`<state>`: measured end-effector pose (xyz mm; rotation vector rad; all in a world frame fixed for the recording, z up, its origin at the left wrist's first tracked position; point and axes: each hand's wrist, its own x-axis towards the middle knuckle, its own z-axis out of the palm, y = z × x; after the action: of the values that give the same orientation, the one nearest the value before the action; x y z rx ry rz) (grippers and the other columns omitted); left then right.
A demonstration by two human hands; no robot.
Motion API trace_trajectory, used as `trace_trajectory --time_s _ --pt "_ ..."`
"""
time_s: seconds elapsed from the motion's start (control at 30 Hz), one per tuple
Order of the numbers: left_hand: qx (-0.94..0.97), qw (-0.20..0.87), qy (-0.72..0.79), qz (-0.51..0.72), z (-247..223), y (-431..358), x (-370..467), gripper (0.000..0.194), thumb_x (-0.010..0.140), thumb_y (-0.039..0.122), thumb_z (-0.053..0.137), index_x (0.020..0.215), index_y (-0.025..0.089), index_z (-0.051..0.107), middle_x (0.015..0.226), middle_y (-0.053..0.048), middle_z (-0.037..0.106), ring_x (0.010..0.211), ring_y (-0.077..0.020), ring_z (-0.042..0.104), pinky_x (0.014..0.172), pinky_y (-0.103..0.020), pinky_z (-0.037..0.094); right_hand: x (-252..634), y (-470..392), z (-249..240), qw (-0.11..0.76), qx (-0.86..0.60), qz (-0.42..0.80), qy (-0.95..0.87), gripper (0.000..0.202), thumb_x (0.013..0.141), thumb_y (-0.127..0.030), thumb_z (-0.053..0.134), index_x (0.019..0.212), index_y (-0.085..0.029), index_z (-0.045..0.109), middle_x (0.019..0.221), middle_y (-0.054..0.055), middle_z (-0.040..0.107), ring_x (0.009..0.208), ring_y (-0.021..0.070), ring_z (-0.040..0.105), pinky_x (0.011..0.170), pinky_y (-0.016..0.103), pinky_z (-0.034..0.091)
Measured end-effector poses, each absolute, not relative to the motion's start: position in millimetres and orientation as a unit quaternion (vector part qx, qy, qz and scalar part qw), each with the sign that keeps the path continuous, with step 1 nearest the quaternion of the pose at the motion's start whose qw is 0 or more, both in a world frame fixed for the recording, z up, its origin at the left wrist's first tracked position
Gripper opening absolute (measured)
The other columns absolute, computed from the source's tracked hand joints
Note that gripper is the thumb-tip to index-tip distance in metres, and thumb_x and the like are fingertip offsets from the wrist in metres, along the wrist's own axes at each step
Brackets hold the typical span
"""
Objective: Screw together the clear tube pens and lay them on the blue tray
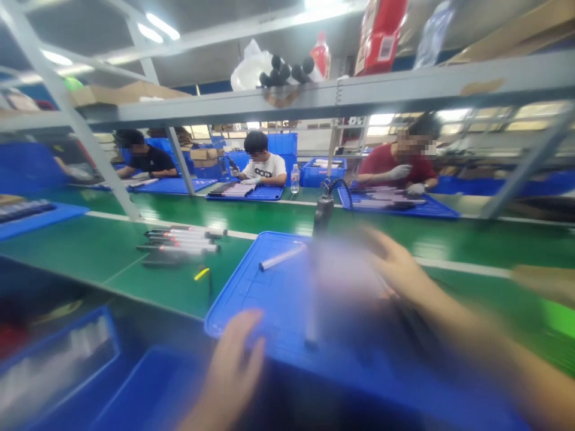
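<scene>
My left hand [236, 359] is over the near left edge of a blue tray [278, 293], its fingers apart and nothing visible in them. On the right, my right hand [395, 260] is smeared by motion beside a blurred pale bundle [345, 275] above the tray; whether the fingers grip it cannot be made out. One white tube with a dark end [281, 257] lies on the tray's far left part. A dark upright tool [323, 212] with a cable stands or hangs behind the tray.
Several white tubes [184, 239] and a yellow-handled item [202, 273] lie on the green table [112, 251]. A bin of pale items [58, 365] is at lower left. Three people work at blue trays across the table. A metal shelf [215, 108] spans overhead.
</scene>
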<state>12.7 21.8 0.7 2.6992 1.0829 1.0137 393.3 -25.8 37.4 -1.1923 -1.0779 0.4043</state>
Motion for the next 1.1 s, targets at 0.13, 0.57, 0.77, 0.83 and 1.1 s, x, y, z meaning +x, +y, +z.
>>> trace_trajectory --time_s 0.13,0.57,0.77,0.83,1.1 --pt "0.883 0.013 0.381 0.273 7.6 111.6 72.5 0.039 0.103 0.033 0.046 0.138 0.021 0.06 0.14 -0.009 0.066 0.132 -0.0223 0.061 0.119 -0.042 0.05 389.5 43.9 26.6 0.65 -0.516 0.291 -0.476 0.055 0.075 -0.044 0.082 0.123 -0.023 0.065 0.136 0.01 0.068 0.128 0.0275 0.066 0.11 0.044 0.056" --pt "0.919 -0.046 0.39 -0.026 -17.7 201.6 206.6 0.035 0.104 0.022 0.041 0.129 0.013 0.062 0.128 -0.017 0.065 0.12 -0.0285 0.057 0.104 -0.042 0.044 384.1 36.3 37.3 0.702 -0.472 0.313 -0.433 0.052 0.07 -0.053 0.085 0.106 -0.022 0.064 0.102 0.007 0.074 0.087 0.0198 0.071 0.083 0.036 0.061" --pt "0.909 -0.06 0.411 -0.038 -6.3 202.9 204.4 0.042 0.104 0.014 0.033 0.134 0.012 0.062 0.135 -0.018 0.061 0.122 -0.029 0.055 0.098 -0.041 0.047 386.2 -24.3 58.0 0.759 -0.427 0.304 -0.386 0.055 0.069 -0.051 0.089 0.106 -0.026 0.058 0.077 -0.002 0.067 0.053 0.011 0.058 0.051 0.026 0.052" --pt "0.902 -0.07 0.425 -0.034 5.4 195.4 192.6 0.047 0.103 0.012 0.032 0.143 0.013 0.057 0.139 -0.018 0.059 0.126 -0.0306 0.054 0.099 -0.043 0.047 380.8 -35.6 59.9 0.765 -0.42 0.315 -0.372 0.054 0.069 -0.047 0.09 0.106 -0.025 0.056 0.069 -0.005 0.061 0.05 0.0106 0.056 0.045 0.023 0.047" --pt "0.882 -0.049 0.469 -0.006 28.5 130.3 78.0 0.045 0.105 0.019 0.039 0.144 0.013 0.061 0.138 -0.012 0.065 0.119 -0.0288 0.059 0.108 -0.046 0.05 372.2 -49.8 51.3 0.771 -0.388 0.334 -0.378 0.049 0.076 -0.036 0.087 0.115 -0.028 0.058 0.076 -0.004 0.063 0.057 0.0122 0.064 0.049 0.023 0.053"
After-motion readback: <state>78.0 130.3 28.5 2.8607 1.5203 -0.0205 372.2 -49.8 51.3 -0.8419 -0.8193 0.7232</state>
